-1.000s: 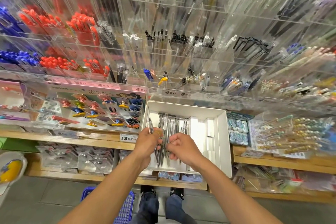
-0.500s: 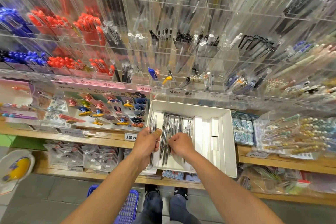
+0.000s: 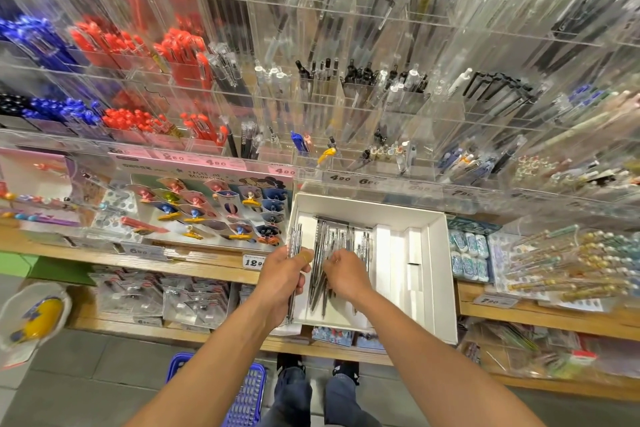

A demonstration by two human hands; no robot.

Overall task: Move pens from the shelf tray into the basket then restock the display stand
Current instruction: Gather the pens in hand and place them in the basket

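Note:
A white shelf tray (image 3: 437, 274) sits on the wooden shelf and holds several clear silver pens (image 3: 341, 239) in its left half. My left hand (image 3: 282, 279) grips a small bundle of these pens (image 3: 295, 239) upright at the tray's left edge. My right hand (image 3: 344, 272) reaches into the tray with fingers curled down among the loose pens; whether it pinches one is hidden. A blue basket (image 3: 247, 395) stands on the floor below my left forearm. The clear acrylic display stand (image 3: 346, 87) with pen slots fills the wall above.
Wooden shelves (image 3: 194, 265) carry packaged stationery left of the tray and erasers (image 3: 469, 255) and gold-capped pens (image 3: 568, 263) to its right. Price labels line the stand's lower edge. My shoes (image 3: 317, 369) stand on the grey floor beside the basket.
My right hand has crept a little further up among the loose pens in the tray. My left hand keeps its bundle at the tray's left edge.

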